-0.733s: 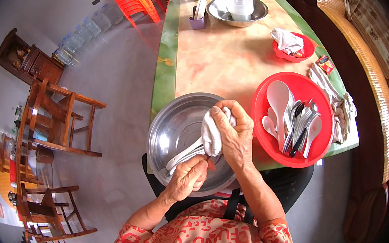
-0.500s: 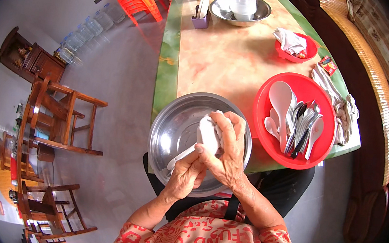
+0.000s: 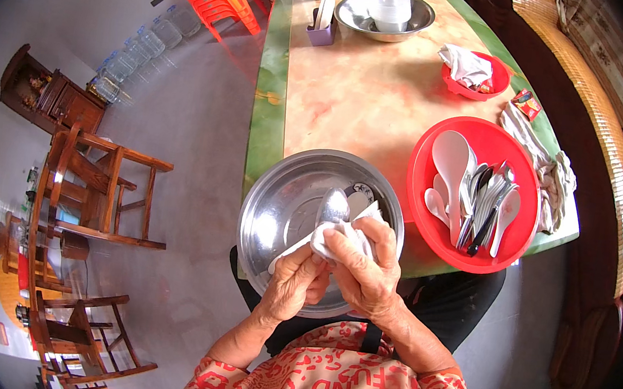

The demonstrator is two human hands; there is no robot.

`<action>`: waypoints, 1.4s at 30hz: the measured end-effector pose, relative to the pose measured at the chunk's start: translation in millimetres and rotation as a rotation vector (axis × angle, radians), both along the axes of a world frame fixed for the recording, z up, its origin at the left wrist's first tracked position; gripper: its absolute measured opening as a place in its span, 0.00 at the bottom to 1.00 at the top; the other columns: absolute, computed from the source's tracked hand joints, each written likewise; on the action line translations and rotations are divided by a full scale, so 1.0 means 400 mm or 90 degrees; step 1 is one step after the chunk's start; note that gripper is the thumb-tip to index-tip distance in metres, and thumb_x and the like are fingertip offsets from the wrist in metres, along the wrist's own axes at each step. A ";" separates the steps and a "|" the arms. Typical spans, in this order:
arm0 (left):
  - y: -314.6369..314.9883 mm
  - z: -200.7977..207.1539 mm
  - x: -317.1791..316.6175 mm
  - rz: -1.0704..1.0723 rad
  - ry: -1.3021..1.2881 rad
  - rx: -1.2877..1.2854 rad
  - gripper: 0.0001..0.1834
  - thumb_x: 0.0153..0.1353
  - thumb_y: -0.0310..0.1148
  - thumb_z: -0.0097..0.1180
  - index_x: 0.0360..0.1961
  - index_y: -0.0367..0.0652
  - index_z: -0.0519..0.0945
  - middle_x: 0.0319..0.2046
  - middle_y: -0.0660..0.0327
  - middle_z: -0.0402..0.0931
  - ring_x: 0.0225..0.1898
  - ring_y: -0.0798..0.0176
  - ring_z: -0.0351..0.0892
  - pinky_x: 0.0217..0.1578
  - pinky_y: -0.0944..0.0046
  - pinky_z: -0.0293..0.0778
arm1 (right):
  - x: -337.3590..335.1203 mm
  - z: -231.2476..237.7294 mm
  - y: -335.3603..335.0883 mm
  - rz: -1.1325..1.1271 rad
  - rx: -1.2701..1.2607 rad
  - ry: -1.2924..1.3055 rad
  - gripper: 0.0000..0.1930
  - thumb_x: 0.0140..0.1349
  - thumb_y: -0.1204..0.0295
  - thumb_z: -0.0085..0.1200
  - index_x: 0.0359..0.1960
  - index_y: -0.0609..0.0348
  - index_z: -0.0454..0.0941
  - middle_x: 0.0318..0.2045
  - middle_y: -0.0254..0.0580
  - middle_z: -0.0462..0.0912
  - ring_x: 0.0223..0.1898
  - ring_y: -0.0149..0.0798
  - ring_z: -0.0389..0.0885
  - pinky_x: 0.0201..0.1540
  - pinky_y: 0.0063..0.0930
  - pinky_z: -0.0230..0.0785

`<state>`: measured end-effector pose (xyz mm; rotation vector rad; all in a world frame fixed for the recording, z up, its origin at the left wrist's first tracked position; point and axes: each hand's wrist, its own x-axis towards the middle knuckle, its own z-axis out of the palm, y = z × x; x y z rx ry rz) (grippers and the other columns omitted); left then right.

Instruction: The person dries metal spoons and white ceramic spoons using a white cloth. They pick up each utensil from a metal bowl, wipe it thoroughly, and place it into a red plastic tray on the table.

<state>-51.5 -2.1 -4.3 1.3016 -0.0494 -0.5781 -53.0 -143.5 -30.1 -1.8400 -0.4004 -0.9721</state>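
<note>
over the steel basin [image 3: 271, 221], the left hand [image 3: 294, 288] gripped the metal spoon [image 3: 333, 206] while the right hand [image 3: 366, 268] clasped a white cloth [image 3: 345, 236] around it.

The handle of the metal spoon [image 3: 334, 205] is hidden by the white cloth [image 3: 344, 234] and both hands; only its bowl is seen. The fingertips of the left hand [image 3: 292, 290] are covered by the cloth (their grip cannot be judged). The handles in the red tray [image 3: 429, 233] overlap too closely to be counted. The far end of the tabletop [image 3: 352, 92] is cut off by the picture's upper edge.
</note>
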 end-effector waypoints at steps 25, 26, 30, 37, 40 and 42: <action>0.018 -0.052 0.007 -0.046 -0.115 0.115 0.15 0.70 0.40 0.39 0.42 0.41 0.72 0.18 0.72 0.62 0.15 0.80 0.55 0.15 0.78 0.54 | 0.057 0.022 -0.014 -0.002 0.078 0.129 0.19 0.48 0.82 0.56 0.45 0.59 0.76 0.38 0.54 0.69 0.35 0.48 0.73 0.35 0.33 0.70; 0.015 -0.042 0.005 -0.044 -0.098 0.101 0.15 0.70 0.40 0.39 0.41 0.41 0.72 0.18 0.72 0.61 0.16 0.80 0.55 0.15 0.78 0.54 | 0.059 0.022 -0.012 0.011 0.140 0.175 0.17 0.53 0.80 0.55 0.46 0.60 0.75 0.37 0.51 0.69 0.33 0.42 0.73 0.33 0.29 0.69; 0.024 -0.051 0.014 -0.059 -0.064 0.086 0.13 0.70 0.40 0.39 0.41 0.42 0.70 0.17 0.73 0.59 0.16 0.80 0.53 0.15 0.78 0.52 | 0.056 0.018 0.003 0.043 0.249 0.245 0.15 0.57 0.75 0.55 0.47 0.61 0.75 0.34 0.43 0.70 0.31 0.34 0.72 0.31 0.23 0.66; 0.018 -0.045 0.023 0.020 -0.024 0.011 0.19 0.68 0.46 0.41 0.49 0.44 0.71 0.12 0.72 0.54 0.10 0.79 0.49 0.10 0.75 0.47 | 0.003 0.036 0.004 0.345 0.510 0.554 0.10 0.60 0.72 0.54 0.41 0.63 0.75 0.28 0.32 0.73 0.29 0.23 0.72 0.30 0.19 0.65; 0.023 -0.056 0.034 -0.022 0.058 -0.054 0.22 0.67 0.47 0.41 0.55 0.45 0.68 0.15 0.69 0.59 0.10 0.77 0.54 0.10 0.75 0.52 | 0.022 0.018 0.017 0.349 0.611 0.489 0.07 0.59 0.73 0.54 0.37 0.62 0.75 0.27 0.29 0.74 0.25 0.20 0.71 0.24 0.16 0.64; -0.003 -0.039 0.027 -0.007 -0.032 0.010 0.18 0.69 0.45 0.39 0.49 0.43 0.69 0.16 0.70 0.62 0.12 0.77 0.59 0.13 0.77 0.57 | 0.028 0.023 0.019 0.339 0.661 0.463 0.06 0.60 0.73 0.54 0.36 0.62 0.75 0.24 0.30 0.75 0.21 0.20 0.72 0.18 0.14 0.62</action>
